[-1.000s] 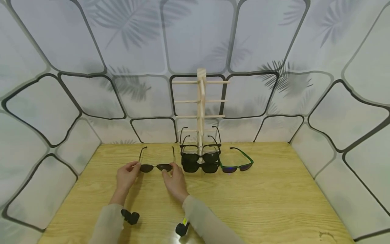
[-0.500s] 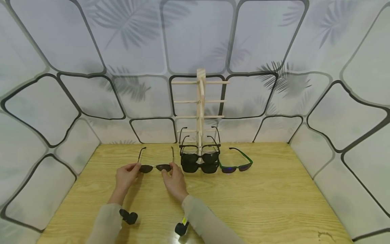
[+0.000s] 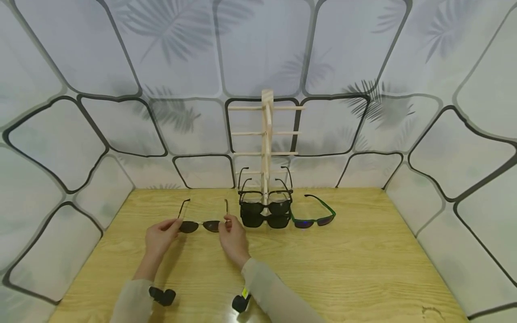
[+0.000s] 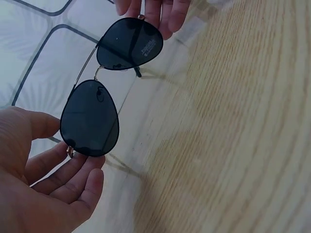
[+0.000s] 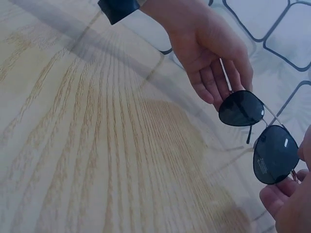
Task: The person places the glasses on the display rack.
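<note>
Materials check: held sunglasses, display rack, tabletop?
Held sunglasses: frame probably metal, thin and wire-like with gold-toned details; dark glossy lenses, glass or plastic unclear.
Display rack: likely bare wood, pale tan and matte.
Tabletop: wood-look, streaky grain, slight sheen from the highlight near the front; solid wood or laminate, can't tell.

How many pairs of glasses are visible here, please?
5: aviator sunglasses held by left hand and right hand; clear-lensed glasses, upper black sunglasses and lower black sunglasses at the wooden stand; green-framed sunglasses to its right. Others may be hidden.
</note>
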